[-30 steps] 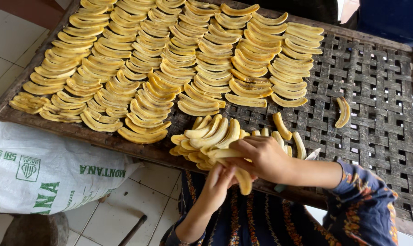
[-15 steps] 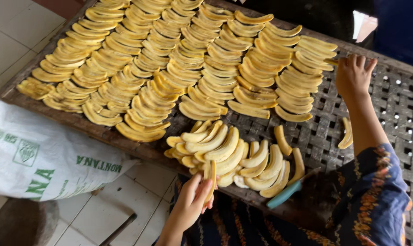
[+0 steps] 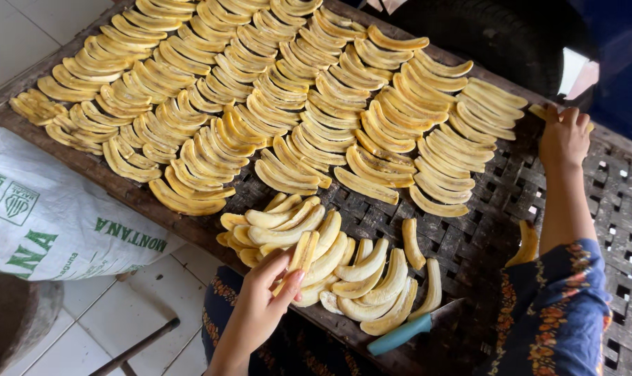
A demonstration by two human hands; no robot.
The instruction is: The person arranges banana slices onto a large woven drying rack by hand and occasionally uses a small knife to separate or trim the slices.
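Your left hand [image 3: 260, 306] was pinched on one banana slice [image 3: 303, 252] at the near edge of the loose pile [image 3: 330, 268], thumb and fingers closed on its near end. Your right hand [image 3: 563, 136] was far to the right on the woven tray [image 3: 608, 202], fingers pressed down on another slice [image 3: 539, 111] beside the last row; I could not tell if it gripped it. The slices were long, pale yellow and curved, cut lengthwise. I judged them light, soft and a little slippery, easy to break in the middle, so you did well to take them by the end, gently. Neat rows [image 3: 274, 104] filled the far left. A knife with a teal handle [image 3: 403, 334] lay near the pile, and a white sack [image 3: 44, 223] lay on the left.
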